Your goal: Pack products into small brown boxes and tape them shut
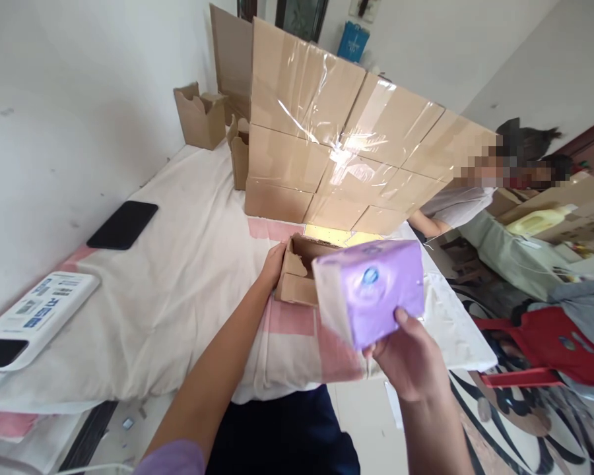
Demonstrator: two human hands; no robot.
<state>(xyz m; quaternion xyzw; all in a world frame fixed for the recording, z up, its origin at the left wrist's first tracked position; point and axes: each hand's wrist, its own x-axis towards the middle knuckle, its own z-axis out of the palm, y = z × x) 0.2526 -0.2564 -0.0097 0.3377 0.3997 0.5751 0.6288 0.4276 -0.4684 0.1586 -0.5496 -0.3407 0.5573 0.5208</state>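
Cloth (pixel 178 297): right hand (pixel 410 359), glossy pack (pixel 376 290) (left hand (pixel 273 264), carton (pixel 299 280)).

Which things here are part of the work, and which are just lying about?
In use: purple pack, held in right hand; open box, held by left hand.
Lying about: phone, white device, taped boxes, red stool.

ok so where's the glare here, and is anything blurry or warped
Head view: bright glare on the clear tape across the stacked boxes; the purple pack in the right hand looks slightly soft, close to the lens; the left hand on the small box sits in even light; the whole picture leans; a pixelated patch at the right.
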